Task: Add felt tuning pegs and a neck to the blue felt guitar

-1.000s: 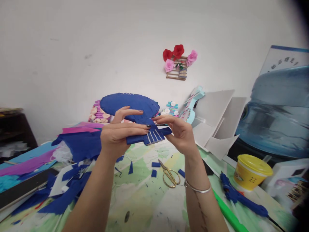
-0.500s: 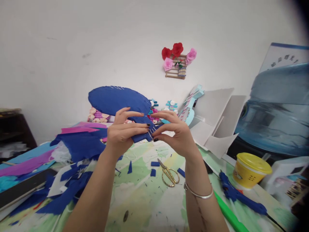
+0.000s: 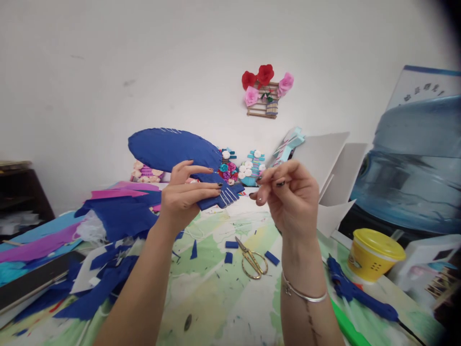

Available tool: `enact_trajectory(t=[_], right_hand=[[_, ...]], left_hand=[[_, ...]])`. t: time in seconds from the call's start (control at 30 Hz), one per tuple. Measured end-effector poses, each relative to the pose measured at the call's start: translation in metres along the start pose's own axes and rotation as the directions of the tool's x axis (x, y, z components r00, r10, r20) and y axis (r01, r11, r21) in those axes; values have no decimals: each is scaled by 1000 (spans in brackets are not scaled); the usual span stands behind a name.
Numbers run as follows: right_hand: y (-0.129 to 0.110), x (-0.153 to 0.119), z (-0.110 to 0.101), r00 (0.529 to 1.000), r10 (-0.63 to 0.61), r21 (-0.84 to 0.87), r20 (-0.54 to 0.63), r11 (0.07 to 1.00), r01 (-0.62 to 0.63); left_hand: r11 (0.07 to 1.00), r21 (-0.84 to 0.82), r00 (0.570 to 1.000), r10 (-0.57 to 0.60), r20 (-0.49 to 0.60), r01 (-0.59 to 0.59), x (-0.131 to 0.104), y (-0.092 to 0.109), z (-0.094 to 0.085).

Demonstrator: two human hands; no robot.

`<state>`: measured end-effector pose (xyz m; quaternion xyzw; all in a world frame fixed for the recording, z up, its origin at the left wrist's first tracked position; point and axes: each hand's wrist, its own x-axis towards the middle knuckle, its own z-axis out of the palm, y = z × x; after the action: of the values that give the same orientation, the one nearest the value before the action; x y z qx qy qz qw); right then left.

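Scissors, one pair with gold handles, lie on the surface with three small blue strips near them: two on the left, one on the right. Above, the left hand grips one blue piece by its narrow part, fingers laid across it and the thumb hidden. The piece is held up off the surface, tilted, its broad oval end up to the left and the end with white lines down to the right. The right hand is raised near that lined end but apart from it, fingers bent and half curled; I cannot tell whether anything small is between the fingertips. One silver bracelet circles its wrist. At the right are one yellow tub and one blue glue gun. Four paper flowers — two red, two pink — show against the wall.
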<state>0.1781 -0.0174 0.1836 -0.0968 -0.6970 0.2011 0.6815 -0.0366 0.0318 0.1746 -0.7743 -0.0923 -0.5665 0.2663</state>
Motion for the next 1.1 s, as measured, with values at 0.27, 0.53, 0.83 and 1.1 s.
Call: enact_trajectory(t=[0.27, 0.53, 0.83, 1.1], right_hand=[[3, 5, 5, 977, 5, -438, 213, 894, 91], [11, 4, 18, 962, 34, -467, 270, 878, 100], [4, 6, 13, 997, -62, -210, 51, 975, 72], [8, 6, -3, 997, -39, -334, -59, 943, 17]], left_hand=[[999, 33, 1000, 7, -2, -7, 1, 3, 0], [999, 28, 1000, -16, -6, 16, 1, 3, 1], [1000, -22, 1000, -15, -9, 14, -2, -3, 0], [999, -49, 1000, -16, -9, 15, -1, -2, 0]])
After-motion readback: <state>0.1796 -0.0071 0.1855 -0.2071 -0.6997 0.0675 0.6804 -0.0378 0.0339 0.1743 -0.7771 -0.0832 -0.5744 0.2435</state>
